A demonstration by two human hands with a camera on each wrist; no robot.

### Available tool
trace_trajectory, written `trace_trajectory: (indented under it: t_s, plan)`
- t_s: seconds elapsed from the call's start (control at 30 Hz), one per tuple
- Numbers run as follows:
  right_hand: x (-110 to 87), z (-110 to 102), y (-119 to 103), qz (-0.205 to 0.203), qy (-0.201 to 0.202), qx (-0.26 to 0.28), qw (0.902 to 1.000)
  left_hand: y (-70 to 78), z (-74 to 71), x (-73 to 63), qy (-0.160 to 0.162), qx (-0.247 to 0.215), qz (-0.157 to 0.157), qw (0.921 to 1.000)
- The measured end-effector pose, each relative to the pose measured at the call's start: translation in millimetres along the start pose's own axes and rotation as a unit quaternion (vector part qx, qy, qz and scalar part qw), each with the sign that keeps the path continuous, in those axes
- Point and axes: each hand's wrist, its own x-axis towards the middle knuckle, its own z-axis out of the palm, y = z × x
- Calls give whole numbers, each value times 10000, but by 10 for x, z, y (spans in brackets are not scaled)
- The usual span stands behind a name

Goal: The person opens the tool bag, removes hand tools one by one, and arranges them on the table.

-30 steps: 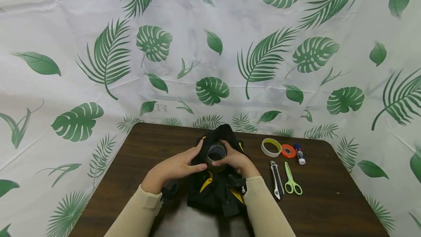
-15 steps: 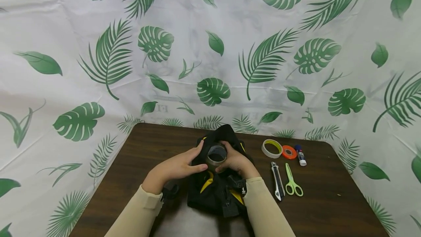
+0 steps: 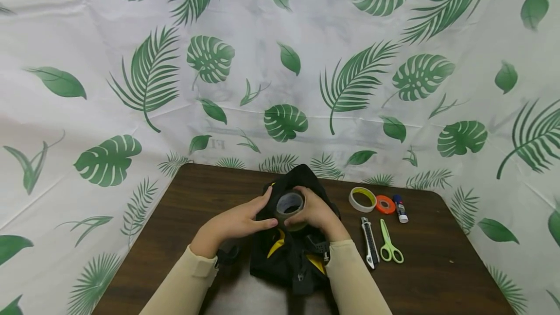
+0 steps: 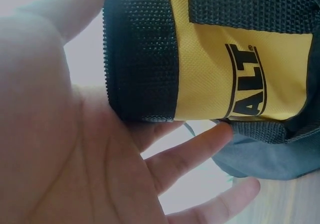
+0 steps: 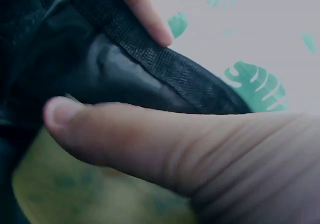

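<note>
A black tool bag [image 3: 267,270] with yellow panels stands in the middle of the table, its mouth toward me. My left hand [image 3: 232,220] holds the left side of the mouth, thumb nearest me. In the left wrist view, the zippered edge lies against the palm, several fingers stretch along the bag, and yellow fabric [image 4: 210,84] shows the letters "ALT". My right hand [image 3: 319,213] grips a roll of clear tape [image 3: 284,199] by its side, at the bag's mouth. The right wrist view shows the thumb [image 5: 130,134] across the yellowish tape and a finger by the bag's black edging [image 5: 175,72].
To the right on the brown table [image 3: 197,188] lie a white tape roll with a yellow core [image 3: 354,203], an orange tape roll [image 3: 380,210], a glue stick [image 3: 400,205], a utility knife [image 3: 369,242] and green scissors [image 3: 386,237]. A leaf-print sheet [image 3: 245,13] hangs behind.
My right hand has shifted its thumb on the clear tape and turned the roll slightly at the bag's mouth. The left hand stays in place; the head view has moved slightly.
</note>
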Motion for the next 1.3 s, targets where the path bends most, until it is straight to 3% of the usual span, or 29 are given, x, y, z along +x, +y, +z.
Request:
trace_trajectory:
  t_s: [0.1,0.3,0.53,0.7,0.97,1.3]
  plan:
    - [-46,-33,-76,-141,117,-569,9982,3,-2,-1,-7,7,7,10000]
    - [-214,-152,-281,-316,285,-905,9950,17,-6,-13,25,-50,51,10000]
    - [-407,-361,-426,-360,503,-805,9948,32,-3,-10,78,-4,39,10000]
    - [-563,-495,-489,-664,957,-424,9923,11,5,7,95,6,41,9999]
    - [-773,-546,-390,-1124,2201,-27,9690,15,7,12,125,39,56,9999]
    - [-1043,-560,-43,-1358,3119,606,9384,6,21,8,60,-21,23,10000]
